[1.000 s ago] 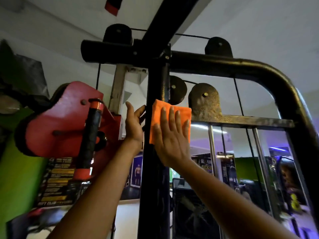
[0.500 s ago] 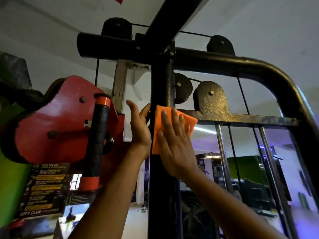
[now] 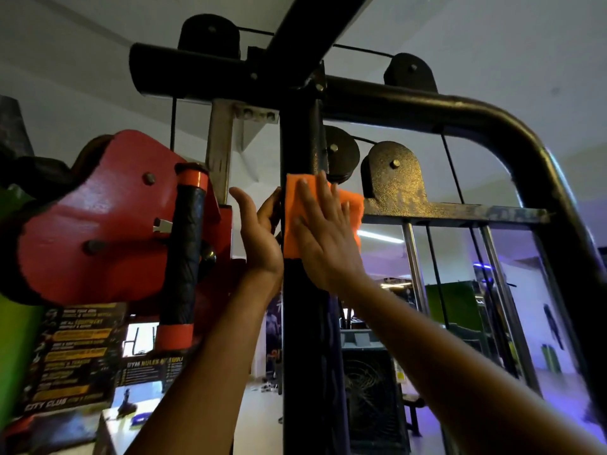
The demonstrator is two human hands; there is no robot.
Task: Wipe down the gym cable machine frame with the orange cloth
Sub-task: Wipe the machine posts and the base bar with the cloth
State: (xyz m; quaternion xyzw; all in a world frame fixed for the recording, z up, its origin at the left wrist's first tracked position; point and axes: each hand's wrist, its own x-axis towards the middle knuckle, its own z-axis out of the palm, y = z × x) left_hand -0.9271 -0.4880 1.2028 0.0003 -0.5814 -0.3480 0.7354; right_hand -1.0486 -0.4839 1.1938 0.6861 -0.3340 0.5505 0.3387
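Cloth (image 3: 289, 205), orange fabric square, pressed on black metal upright (image 3: 300, 142) by straight-fingered right hand (image 3: 328, 244); left hand (image 3: 259, 234) at nine o'clock, fingers loosely open.

Soft matt orange cloth (image 3: 292, 218), black textured painted metal frame (image 3: 300, 142), glossy red painted metal plate (image 3: 108, 218), chrome guide rods (image 3: 415, 267)

The cloth (image 3: 290, 205) is seen to be plain orange. The frame (image 3: 300, 142) is painted black, with a fine speckle. The bracket (image 3: 108, 218) is painted red. The handle (image 3: 184, 257) is wrapped in black and capped in orange-red. The poster (image 3: 72, 356) is banded yellow on black.
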